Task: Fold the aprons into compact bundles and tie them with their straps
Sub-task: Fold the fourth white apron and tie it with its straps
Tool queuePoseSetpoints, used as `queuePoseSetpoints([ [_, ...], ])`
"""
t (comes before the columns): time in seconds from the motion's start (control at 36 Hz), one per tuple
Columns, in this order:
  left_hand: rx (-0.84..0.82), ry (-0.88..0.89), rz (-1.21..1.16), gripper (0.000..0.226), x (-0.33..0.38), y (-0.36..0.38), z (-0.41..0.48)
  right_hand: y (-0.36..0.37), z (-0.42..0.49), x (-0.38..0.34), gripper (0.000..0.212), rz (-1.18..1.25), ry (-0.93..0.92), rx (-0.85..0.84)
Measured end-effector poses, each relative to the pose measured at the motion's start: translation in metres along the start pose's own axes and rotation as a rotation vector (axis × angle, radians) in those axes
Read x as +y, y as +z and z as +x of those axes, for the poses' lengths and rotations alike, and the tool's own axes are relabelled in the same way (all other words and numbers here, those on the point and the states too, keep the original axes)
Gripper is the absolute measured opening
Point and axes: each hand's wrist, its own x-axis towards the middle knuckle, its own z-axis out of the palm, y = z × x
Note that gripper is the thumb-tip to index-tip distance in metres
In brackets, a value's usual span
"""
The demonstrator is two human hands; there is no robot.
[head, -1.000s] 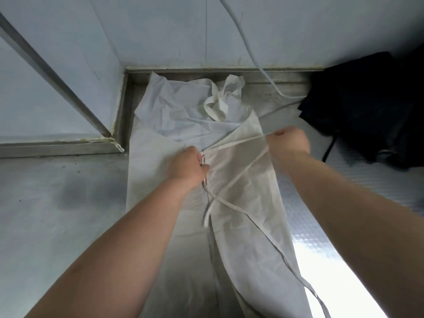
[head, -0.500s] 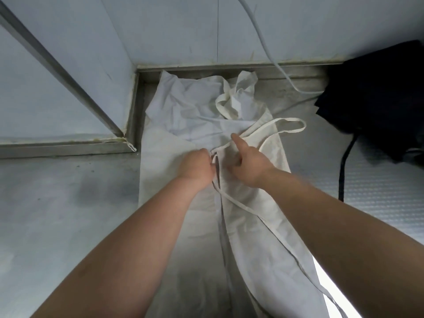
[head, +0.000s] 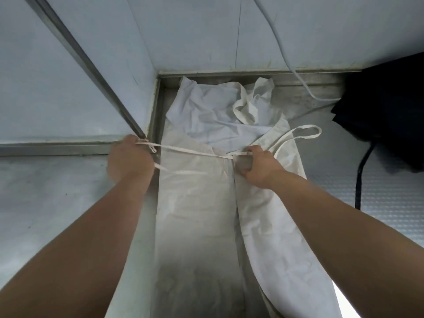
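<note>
Where our view gives out

The long white cloth apron (head: 197, 214) runs off the bottom edge, so we lose its hem. Our left hand (head: 129, 160) is motion-blurred, its fingers hidden behind its back where the thin white fabric strap (head: 190, 152) enters. Our right hand (head: 259, 167) buries its fingertips in the fold. The black cloth heap (head: 390, 115) is cut by the right edge.

Off-white apron (head: 197, 203) — black cloth (head: 385, 106)

Left hand (head: 129, 160) holds strap (head: 188, 152) taut; right hand (head: 259, 166) seemingly grips apron (head: 197, 203).
</note>
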Motion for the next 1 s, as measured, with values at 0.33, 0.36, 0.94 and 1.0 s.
queuePoseSetpoints([
  [0.33,-0.135,0.514,-0.191,0.045,-0.006,0.026,-0.065,0.014,-0.024,0.001,0.069,-0.047,-0.099,0.110],
  [0.36,-0.245,0.569,-0.145,0.047,-0.003,0.031,-0.072,0.016,-0.029,0.004,0.069,-0.068,-0.131,0.106],
  [0.94,-0.286,0.718,0.323,0.064,0.031,0.075,-0.050,0.000,0.001,0.015,0.061,-0.406,-0.103,0.215],
  [1.0,-0.246,0.754,0.141,0.058,0.024,0.075,-0.064,0.005,-0.008,0.010,0.044,-0.321,-0.110,0.225],
])
